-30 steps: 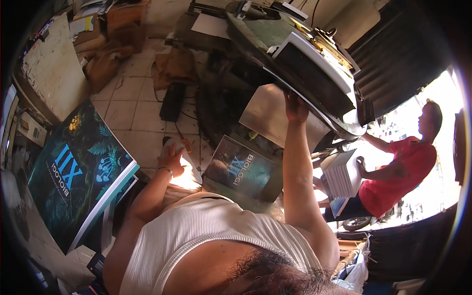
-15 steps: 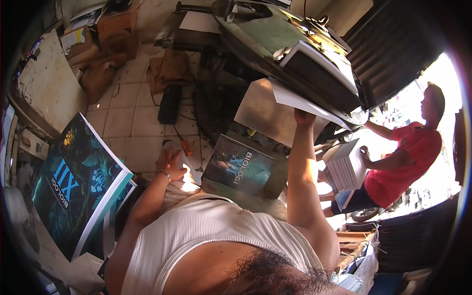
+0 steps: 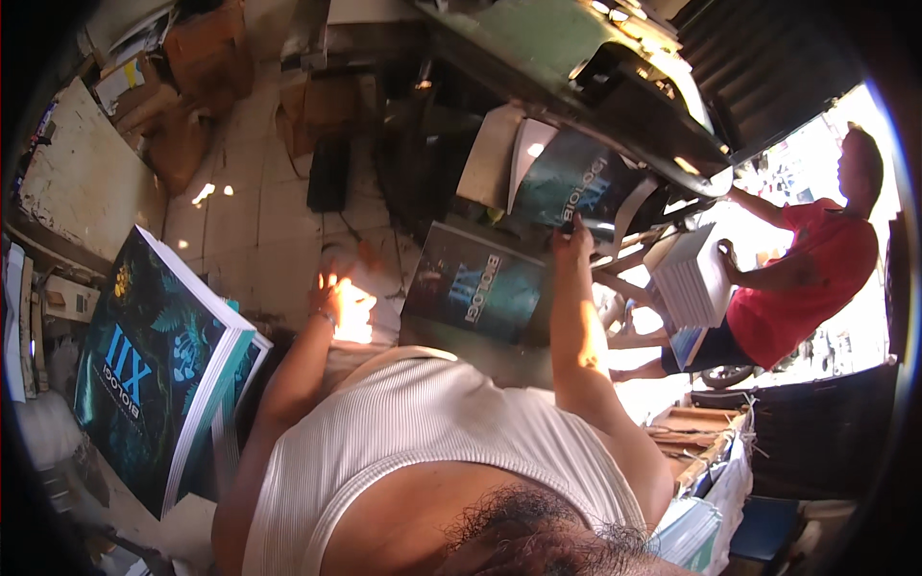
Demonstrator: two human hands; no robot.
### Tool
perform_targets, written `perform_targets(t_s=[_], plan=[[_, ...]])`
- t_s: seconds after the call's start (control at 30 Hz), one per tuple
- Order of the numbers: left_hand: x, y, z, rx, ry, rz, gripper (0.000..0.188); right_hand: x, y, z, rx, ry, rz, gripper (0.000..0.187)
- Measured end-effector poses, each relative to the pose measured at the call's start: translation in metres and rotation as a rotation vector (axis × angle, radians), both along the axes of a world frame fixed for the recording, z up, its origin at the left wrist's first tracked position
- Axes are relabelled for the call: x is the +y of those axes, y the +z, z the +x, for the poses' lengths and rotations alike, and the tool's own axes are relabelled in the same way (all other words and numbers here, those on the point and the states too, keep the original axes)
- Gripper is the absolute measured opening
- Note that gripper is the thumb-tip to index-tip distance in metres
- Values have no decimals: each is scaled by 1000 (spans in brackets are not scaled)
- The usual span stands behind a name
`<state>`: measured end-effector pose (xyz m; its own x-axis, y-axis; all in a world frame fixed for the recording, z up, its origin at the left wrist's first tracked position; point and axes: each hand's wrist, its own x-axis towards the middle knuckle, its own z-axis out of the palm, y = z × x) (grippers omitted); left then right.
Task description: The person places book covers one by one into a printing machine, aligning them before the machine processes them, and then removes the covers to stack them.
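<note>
My right hand is closed on the near edge of a dark teal book, its printed cover facing up and a pale page edge showing at its left. Just below the rim of a large green-topped machine, this book is held above a second book of the same design, which lies flat in front of me. My left hand is at my left knee with its fingers spread, holding nothing; bright sunlight washes out part of it.
Several matching books stand stacked at my left. A brown board lies beside the held book. At the right, a person in a red shirt carries a thick stack of books. Cardboard boxes stand at the far left.
My right hand has come back from the machine's rim, and the held item's teal cover now shows where a white surface was seen. The left hand stays at my knee.
</note>
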<state>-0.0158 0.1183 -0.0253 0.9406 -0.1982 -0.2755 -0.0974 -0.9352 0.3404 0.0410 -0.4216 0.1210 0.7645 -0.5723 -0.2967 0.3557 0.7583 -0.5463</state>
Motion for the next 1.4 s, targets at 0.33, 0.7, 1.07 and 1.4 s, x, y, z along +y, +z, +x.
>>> perform_targets(t_s=[0.33, 0.7, 1.07, 1.4], plan=[[-27, 101, -16, 167, -4, 265, 83, 50, 62, -36, 120, 803, -1891, 58], [-82, 88, 28, -164, -38, -470, 74, 150, 14, -46, 400, 893, -2193, 48], [-173, 67, 124, -251, -272, -244, 18, 187, -11, -21, 303, 387, -2229, 26], [-186, 52, 126, 720, 701, -1581, 42, 108, -9, -49, 468, 431, -2193, 19]])
